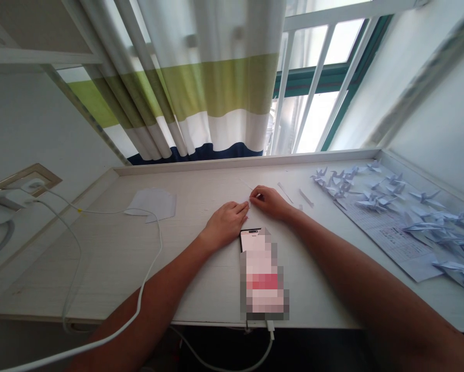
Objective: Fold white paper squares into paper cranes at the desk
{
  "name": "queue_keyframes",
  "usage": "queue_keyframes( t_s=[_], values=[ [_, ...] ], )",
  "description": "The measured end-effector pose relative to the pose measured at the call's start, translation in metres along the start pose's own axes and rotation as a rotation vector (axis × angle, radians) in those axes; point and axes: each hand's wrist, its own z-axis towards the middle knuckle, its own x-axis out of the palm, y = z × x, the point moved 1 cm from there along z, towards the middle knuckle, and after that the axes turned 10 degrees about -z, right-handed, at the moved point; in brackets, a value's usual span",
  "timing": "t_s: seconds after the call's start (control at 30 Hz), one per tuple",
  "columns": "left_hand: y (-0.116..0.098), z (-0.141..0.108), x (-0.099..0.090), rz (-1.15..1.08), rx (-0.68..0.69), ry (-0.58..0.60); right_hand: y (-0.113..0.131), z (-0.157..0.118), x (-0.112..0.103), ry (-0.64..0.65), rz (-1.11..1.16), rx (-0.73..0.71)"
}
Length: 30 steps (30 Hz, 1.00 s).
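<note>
Two hands, one small white paper (249, 203) between them, on desk (201, 289), above phone. Right hand (271, 201): thumb and fingers narrowed, pinching paper. Left hand (225, 222): fingers together, tips at paper (thumb grip: cannot tell). One phone (261, 274), just below hands. Two long paper strips (306, 197), right. One paper stack (151, 203), left. Folded paper birds (375, 200), over dozen, far right; overlaps hide exact count.

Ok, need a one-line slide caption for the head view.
Two hands meet over a small piece of white paper, with folded paper cranes at right.
</note>
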Motion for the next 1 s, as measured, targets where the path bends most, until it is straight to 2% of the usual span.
queue_keyframes(
  t_s=[0.3, 0.57, 0.83, 1.0],
  values=[
    [-0.001, -0.001, 0.000, -0.022, -0.008, -0.009, -0.010, 0.016, -0.002, -0.016, -0.035, 0.078],
    [0.009, 0.007, 0.005, -0.240, -0.080, -0.110, -0.007, 0.014, -0.002, -0.047, -0.007, 0.101],
    [0.008, 0.013, 0.010, -0.057, -0.061, -0.078, -0.006, 0.012, -0.002, -0.060, 0.053, 0.119],
    [0.007, 0.013, 0.007, 0.011, -0.048, -0.072, -0.005, 0.005, -0.005, 0.005, 0.189, 0.119]
  ],
)
